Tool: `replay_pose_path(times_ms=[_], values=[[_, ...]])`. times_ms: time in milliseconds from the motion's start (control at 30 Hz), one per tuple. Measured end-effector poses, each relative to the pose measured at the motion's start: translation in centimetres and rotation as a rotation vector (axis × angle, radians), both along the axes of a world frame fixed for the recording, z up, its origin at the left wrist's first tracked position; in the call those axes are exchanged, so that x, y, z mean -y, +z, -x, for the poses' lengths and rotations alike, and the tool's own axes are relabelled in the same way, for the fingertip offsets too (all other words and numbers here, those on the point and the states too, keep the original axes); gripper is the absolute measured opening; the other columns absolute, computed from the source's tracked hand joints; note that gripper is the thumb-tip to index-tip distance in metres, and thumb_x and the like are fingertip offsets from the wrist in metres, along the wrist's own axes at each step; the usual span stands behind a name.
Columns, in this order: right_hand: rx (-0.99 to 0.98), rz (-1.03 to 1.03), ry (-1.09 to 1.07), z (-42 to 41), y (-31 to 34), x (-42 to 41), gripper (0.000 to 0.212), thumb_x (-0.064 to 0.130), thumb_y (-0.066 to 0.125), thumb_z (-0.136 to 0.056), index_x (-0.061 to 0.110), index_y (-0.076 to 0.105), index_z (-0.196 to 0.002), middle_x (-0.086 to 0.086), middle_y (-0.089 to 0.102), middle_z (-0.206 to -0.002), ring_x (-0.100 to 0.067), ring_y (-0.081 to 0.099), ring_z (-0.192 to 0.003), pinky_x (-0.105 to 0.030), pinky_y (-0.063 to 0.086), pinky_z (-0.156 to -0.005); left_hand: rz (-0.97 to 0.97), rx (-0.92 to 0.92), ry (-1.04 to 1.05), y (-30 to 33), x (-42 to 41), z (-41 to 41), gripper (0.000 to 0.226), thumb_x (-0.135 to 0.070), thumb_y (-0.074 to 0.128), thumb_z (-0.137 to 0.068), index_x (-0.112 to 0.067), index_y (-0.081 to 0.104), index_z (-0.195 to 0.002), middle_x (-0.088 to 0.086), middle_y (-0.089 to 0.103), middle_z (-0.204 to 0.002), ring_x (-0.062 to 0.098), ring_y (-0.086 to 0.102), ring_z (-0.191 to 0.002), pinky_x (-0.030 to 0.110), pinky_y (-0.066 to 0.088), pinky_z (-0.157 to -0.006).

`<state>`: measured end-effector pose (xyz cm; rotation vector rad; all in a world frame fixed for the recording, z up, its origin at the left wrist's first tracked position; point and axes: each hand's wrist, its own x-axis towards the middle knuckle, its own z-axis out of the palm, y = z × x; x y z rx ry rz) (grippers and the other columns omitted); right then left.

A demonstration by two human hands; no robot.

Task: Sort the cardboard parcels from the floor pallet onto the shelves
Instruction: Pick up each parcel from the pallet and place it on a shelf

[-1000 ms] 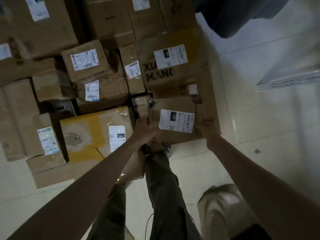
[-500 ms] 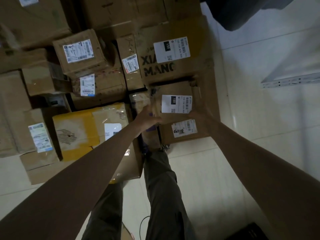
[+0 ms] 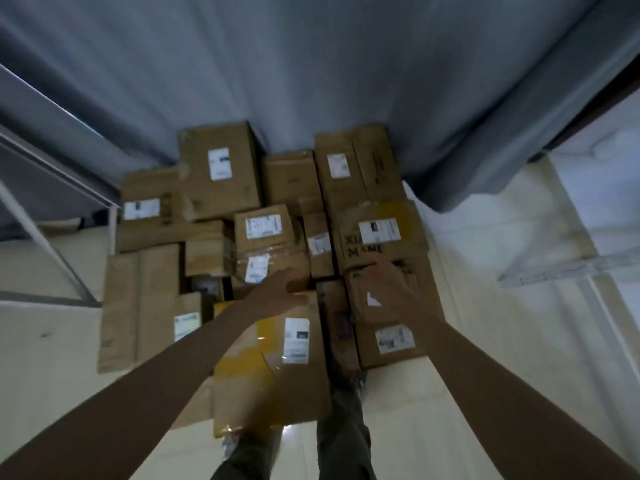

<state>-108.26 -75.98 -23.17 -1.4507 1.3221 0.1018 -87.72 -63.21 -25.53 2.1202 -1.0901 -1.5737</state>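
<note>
Released since before, parcel (image 3: 391, 299) lies under right hand (image 3: 384, 282).

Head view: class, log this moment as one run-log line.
left hand: open, over parcels | right hand: on small parcel | shelving: not reached

Bare forearms (no sleeves); dark olive trousers (image 3: 343, 427).
</note>
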Motion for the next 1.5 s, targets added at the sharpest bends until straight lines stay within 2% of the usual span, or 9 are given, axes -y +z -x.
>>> replay_pose_path(times_ms=[100,200,367,433,533,800,1000,1167,1500], values=[[0.095,0.078,0.122,-5.4,6.2,-3.2,0.037,0.003,0.064,-0.095,0.01,0.052,-0.129,-0.004,0.058,-0.104,-0.02,0.058,-0.096,-0.035,0.052,-0.085,0.143,0.054,0.015,5.8,-3.8,-5.0,0.061,-0.014,0.075,-0.09,-0.008,0.047,-0.144,-0.005,0.049,-0.138,0.023,0.048,-0.133,0.019,0.045,-0.095],[0.093,0.187,0.2,-10.0,11.8,-7.0,0.058,0.014,0.07,-0.093,0.019,0.045,-0.145,-0.006,0.059,-0.125,-0.019,0.058,-0.105,-0.025,0.049,-0.082,0.212,0.075,0.038,11.1,-8.0,-10.2,0.051,0.007,0.068,-0.089,0.008,0.049,-0.137,0.016,0.06,-0.123,0.038,0.06,-0.115,0.032,0.053,-0.093],[0.121,0.353,0.369,-17.9,19.8,-12.4,0.056,0.017,0.068,-0.094,0.021,0.045,-0.145,0.003,0.061,-0.113,0.0,0.056,-0.085,-0.006,0.042,-0.061,0.271,0.206,0.07,20.2,-15.2,-18.0,0.056,-0.022,0.078,-0.088,-0.017,0.053,-0.138,0.0,0.056,-0.133,0.02,0.054,-0.126,0.025,0.043,-0.106],[0.128,0.454,0.456,-21.2,23.2,-14.8,0.051,0.012,0.066,-0.095,0.015,0.047,-0.143,0.003,0.062,-0.11,-0.008,0.061,-0.095,-0.014,0.048,-0.073,0.302,0.266,0.103,23.6,-18.4,-20.7,0.055,-0.02,0.078,-0.087,-0.014,0.055,-0.136,0.002,0.059,-0.131,0.019,0.057,-0.122,0.013,0.042,-0.096],[0.139,0.567,0.615,-25.9,28.0,-18.3,0.056,0.008,0.067,-0.095,0.005,0.045,-0.146,-0.017,0.058,-0.134,-0.031,0.056,-0.127,-0.027,0.04,-0.102,0.359,0.346,0.175,28.0,-23.1,-24.2,0.053,-0.015,0.077,-0.088,-0.01,0.055,-0.136,0.008,0.058,-0.136,0.024,0.056,-0.127,0.021,0.041,-0.099],[0.329,0.607,0.823,-36.0,34.8,-26.9,0.06,0.016,0.075,-0.088,0.019,0.05,-0.142,-0.005,0.053,-0.113,-0.023,0.06,-0.096,-0.031,0.049,-0.087,0.343,0.589,0.385,35.1,-36.3,-28.8,0.065,-0.04,0.074,-0.089,-0.023,0.047,-0.145,0.007,0.043,-0.151,0.023,0.051,-0.129,0.037,0.044,-0.106],[0.492,0.519,0.983,-42.4,35.5,-35.0,0.058,0.02,0.072,-0.092,0.025,0.046,-0.144,-0.004,0.054,-0.123,-0.021,0.062,-0.106,-0.021,0.048,-0.076,0.251,0.731,0.589,36.7,-47.0,-29.9,0.058,-0.041,0.071,-0.089,-0.028,0.05,-0.141,0.003,0.048,-0.144,0.02,0.048,-0.13,0.038,0.04,-0.109],[0.558,0.52,1.09,-46.7,36.8,-43.0,0.058,0.02,0.074,-0.089,0.024,0.05,-0.141,-0.008,0.056,-0.126,-0.021,0.063,-0.105,-0.026,0.047,-0.084,0.213,0.808,0.722,38.4,-54.9,-30.5,0.056,-0.04,0.07,-0.09,-0.028,0.05,-0.141,0.001,0.047,-0.143,0.018,0.052,-0.117,0.032,0.042,-0.102],[0.677,0.527,1.217,-58.8,40.5,-59.3,0.054,0.023,0.071,-0.088,0.032,0.05,-0.137,-0.002,0.053,-0.124,-0.018,0.066,-0.097,-0.019,0.046,-0.065,0.234,0.918,0.866,42.3,-70.7,-38.7,0.057,-0.038,0.07,-0.089,-0.026,0.05,-0.141,0.001,0.048,-0.143,0.018,0.047,-0.13,0.029,0.038,-0.105]])
